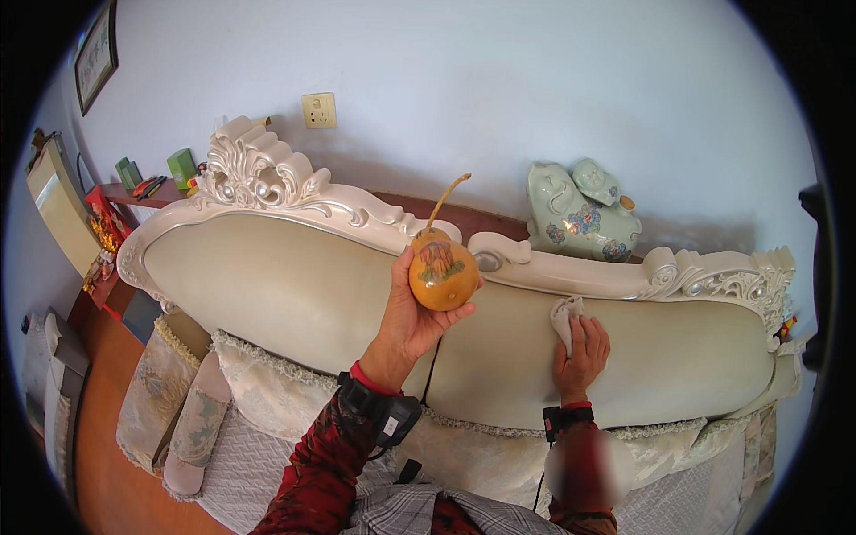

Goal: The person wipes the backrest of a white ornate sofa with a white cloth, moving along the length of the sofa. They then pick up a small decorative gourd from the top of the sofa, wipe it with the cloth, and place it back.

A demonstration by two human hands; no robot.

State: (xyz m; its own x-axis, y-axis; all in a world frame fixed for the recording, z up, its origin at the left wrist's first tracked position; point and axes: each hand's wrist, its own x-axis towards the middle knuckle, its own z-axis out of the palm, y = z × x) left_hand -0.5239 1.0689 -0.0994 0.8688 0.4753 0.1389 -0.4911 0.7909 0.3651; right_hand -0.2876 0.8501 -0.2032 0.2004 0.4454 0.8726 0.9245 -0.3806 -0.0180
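Note:
My left hand (418, 324) holds up a round orange gourd (443, 274) with a curved dry stem and a painted picture on its side. The fingers cup it from below and behind, in front of the sofa's backrest. Farther right, my right hand (583, 351) grips a crumpled white cloth (567, 319) near the upper edge of the right backrest panel (655, 361); whether the cloth touches the panel I cannot tell. The gourd and the cloth are apart.
The sofa has a carved pearly white frame (374, 210) and fringed cushions (267, 381). Behind it, a pale green ceramic figure (582, 217) with flowers stands by the wall. Green boxes (181, 168) rest on a dark red ledge at left. A wall socket (319, 110) is above.

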